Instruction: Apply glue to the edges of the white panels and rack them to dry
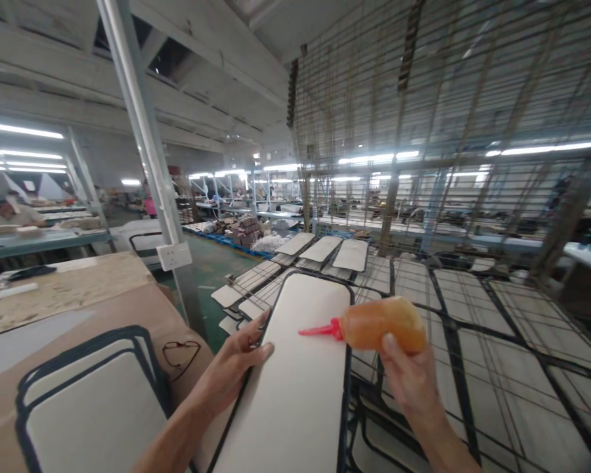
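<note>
Left hand (241, 358) gripped the panel (303, 387), right hand (410, 374) the bottle (374, 324) over it: seemingly dispensing, next calling for steady aim.

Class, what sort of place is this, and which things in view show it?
Probably a factory workshop: worktables stand under rows of tube lights, and many similar pale panels lie among wire racking.
</note>
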A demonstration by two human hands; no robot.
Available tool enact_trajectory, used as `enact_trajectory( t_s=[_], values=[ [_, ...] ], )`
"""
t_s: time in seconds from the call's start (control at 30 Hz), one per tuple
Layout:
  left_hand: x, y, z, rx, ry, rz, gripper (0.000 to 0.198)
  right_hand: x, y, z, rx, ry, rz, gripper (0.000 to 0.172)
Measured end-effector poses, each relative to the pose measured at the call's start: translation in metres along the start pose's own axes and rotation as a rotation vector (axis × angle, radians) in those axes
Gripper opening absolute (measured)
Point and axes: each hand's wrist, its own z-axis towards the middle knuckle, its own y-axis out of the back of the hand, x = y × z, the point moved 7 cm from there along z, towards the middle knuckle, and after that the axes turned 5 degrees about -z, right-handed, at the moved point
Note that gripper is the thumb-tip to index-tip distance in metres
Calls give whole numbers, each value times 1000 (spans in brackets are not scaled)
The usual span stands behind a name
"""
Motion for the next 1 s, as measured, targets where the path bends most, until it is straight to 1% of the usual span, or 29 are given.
enact_trajectory(
  t_s=[0.03,0.1,0.17,0.2,0.23,0.3,0.33,0.37,0.4,0.43,0.5,0.57,0.6,0.63,0.73,0.77,0.8,0.87,0.93,1.0],
  values=[
    [1,-2,4,-17,-5,3,72,-3,5,-9,40,-25,-15,40],
    [3,-4,11,-59,-16,21,75,-11,12,-29,188,-98,-55,52],
    [7,-8,16,-74,-16,41,76,-9,25,-33,195,-105,-87,64],
    [9,-12,17,-68,-12,45,76,-3,32,-27,147,-74,-95,66],
    [11,-17,18,-57,-6,47,75,6,41,-17,72,-30,-90,66],
    [14,-30,19,-30,5,44,74,22,56,6,-76,51,-43,58],
    [15,-37,19,-22,4,41,74,26,64,14,-127,69,-12,53],
    [16,-44,20,-20,2,40,75,27,70,18,-150,59,5,49],
    [17,-49,21,-21,2,42,75,24,75,18,-142,26,3,47],
    [19,-53,24,-24,1,44,76,19,79,13,-104,-22,-13,47],
    [24,-59,29,-41,-6,52,78,8,86,-3,0,-128,-50,54],
    [32,-61,35,-67,-5,64,79,6,93,-15,73,-166,-61,62],
    [36,-63,37,-79,-1,69,79,10,98,-14,67,-146,-58,63],
    [40,-65,38,-89,6,71,78,17,104,-10,33,-111,-50,61],
    [48,-77,41,-105,21,60,76,41,124,15,-146,0,16,48],
    [50,-81,42,-115,24,48,75,45,129,20,-196,11,37,46],
    [51,-84,44,-135,31,35,75,44,132,20,-213,-7,41,46],
    [56,-85,50,-203,51,8,78,34,133,8,-180,-86,7,50],
    [61,-79,60,-285,67,-15,82,18,129,-16,-92,-179,-33,57],
    [66,-70,74,-354,77,-16,84,9,130,-36,-32,-164,-56,58]
  ],
)
